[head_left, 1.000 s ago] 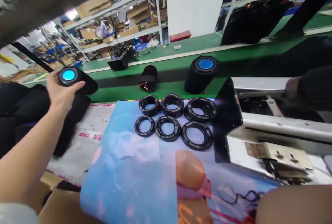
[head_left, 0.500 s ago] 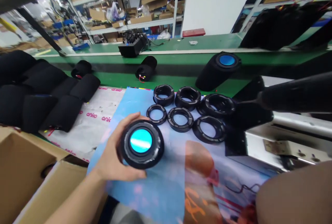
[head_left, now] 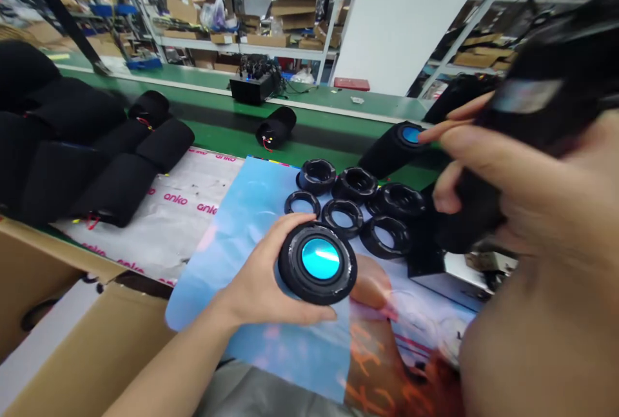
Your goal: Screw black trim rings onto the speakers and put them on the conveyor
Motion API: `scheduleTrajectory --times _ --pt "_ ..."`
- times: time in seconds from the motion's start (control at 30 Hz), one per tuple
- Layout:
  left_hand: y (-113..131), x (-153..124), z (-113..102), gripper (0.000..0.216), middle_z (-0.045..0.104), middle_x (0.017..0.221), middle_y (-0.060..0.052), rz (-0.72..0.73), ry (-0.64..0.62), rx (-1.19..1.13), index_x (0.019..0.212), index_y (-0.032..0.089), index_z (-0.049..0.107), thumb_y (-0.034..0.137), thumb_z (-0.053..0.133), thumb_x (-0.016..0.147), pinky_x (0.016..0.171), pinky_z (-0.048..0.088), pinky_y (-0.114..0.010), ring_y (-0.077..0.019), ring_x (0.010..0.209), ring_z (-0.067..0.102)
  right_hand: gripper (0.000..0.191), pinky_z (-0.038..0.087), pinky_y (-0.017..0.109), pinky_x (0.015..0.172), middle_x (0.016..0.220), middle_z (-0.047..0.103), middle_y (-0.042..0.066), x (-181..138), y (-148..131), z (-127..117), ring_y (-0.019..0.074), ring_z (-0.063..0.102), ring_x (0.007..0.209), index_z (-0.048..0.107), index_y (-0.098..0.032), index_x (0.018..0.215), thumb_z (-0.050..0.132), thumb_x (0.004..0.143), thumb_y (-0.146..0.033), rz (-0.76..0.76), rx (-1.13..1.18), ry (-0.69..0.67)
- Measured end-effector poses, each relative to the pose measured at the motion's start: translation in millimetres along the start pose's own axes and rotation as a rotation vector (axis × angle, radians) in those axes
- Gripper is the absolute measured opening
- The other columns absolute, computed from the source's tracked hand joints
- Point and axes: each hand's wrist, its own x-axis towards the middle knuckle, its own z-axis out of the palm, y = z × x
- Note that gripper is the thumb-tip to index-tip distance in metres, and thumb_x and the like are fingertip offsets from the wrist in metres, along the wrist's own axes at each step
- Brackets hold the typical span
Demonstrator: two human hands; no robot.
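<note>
My left hand [head_left: 264, 281] is wrapped round a black cylindrical speaker [head_left: 317, 262], its round end with a bright blue disc facing up at me, held just above the printed blue mat [head_left: 242, 223]. My right hand [head_left: 512, 172] is raised close to the camera and grips a black tool [head_left: 536, 107] with a label on it. Beyond the speaker lie several black plastic rings [head_left: 351, 207] in two rows on the mat. A second speaker with a blue end [head_left: 394, 146] stands tilted behind the rings.
A green conveyor belt [head_left: 227, 130] runs across the back, with a black fabric cylinder [head_left: 275, 127] lying on it. Several black cylinders [head_left: 97, 159] are piled at the left on a white "anko" sheet [head_left: 169, 217]. An open cardboard box [head_left: 58, 314] sits at the lower left. Shelves with cartons stand behind.
My left hand brought the speaker from the far left to the middle over the mat and a little rightwards. My right hand rose with the black tool close to the camera.
</note>
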Motion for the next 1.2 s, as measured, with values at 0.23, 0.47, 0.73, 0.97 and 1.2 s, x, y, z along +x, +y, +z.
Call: scheduleTrajectory --times 0.23,0.47,0.73,0.97,1.2 --pt "-1.8 -5.4 -10.7 0.092 0.071 0.148 -0.009 0.194 0.158 0.014 0.148 0.032 0.060 0.041 0.106 0.068 0.111 0.065 -0.047 -0.0358 0.134 0.074 0.059 0.041 0.023 0.048 0.077 0.065 -0.001 -21.9 38.4 35.9 0.0136 0.058 0.052 0.063 -0.020 0.110 0.094 0.073 -0.053 0.301 -0.385 -0.335" --pt "10.2 -1.5 -7.3 0.097 0.074 0.138 -0.009 -0.088 0.058 -0.052 0.145 0.029 0.053 0.039 0.108 0.066 0.105 0.065 -0.044 -0.0333 0.126 0.078 0.030 0.032 0.025 0.070 0.102 0.073 0.005 -38.6 49.3 66.9 0.0206 0.064 0.088 0.062 -0.020 0.110 0.080 0.086 -0.021 0.280 -0.682 -0.469" --pt "15.9 0.1 -7.5 0.109 0.075 0.142 -0.010 -0.179 0.005 -0.113 0.152 0.028 0.048 0.038 0.110 0.062 0.113 0.062 -0.048 -0.0357 0.132 0.076 0.041 0.038 0.028 0.076 0.103 0.074 0.008 -44.2 56.5 71.9 0.0285 0.070 0.097 0.066 -0.021 0.126 0.075 0.086 -0.018 0.313 -0.640 -0.401" --pt "18.0 6.2 0.6 0.094 0.077 0.133 -0.008 -0.089 0.041 -0.054 0.142 0.025 0.057 0.032 0.106 0.063 0.108 0.063 -0.046 -0.0340 0.123 0.078 0.061 0.061 0.027 0.063 0.105 0.075 0.006 -67.6 5.2 30.0 0.0163 0.070 0.070 0.065 -0.019 0.109 0.091 0.071 -0.060 0.233 -0.136 -0.180" --pt "2.6 17.6 27.9 0.112 0.066 0.152 -0.012 -0.023 0.007 -0.263 0.159 0.030 0.044 0.035 0.107 0.067 0.121 0.057 -0.051 -0.0359 0.138 0.071 0.037 0.060 0.014 0.062 0.103 0.080 0.002 -114.8 -26.4 19.3 0.0146 0.077 0.085 0.074 -0.024 0.109 0.088 0.084 -0.048 0.060 -0.177 -0.209"
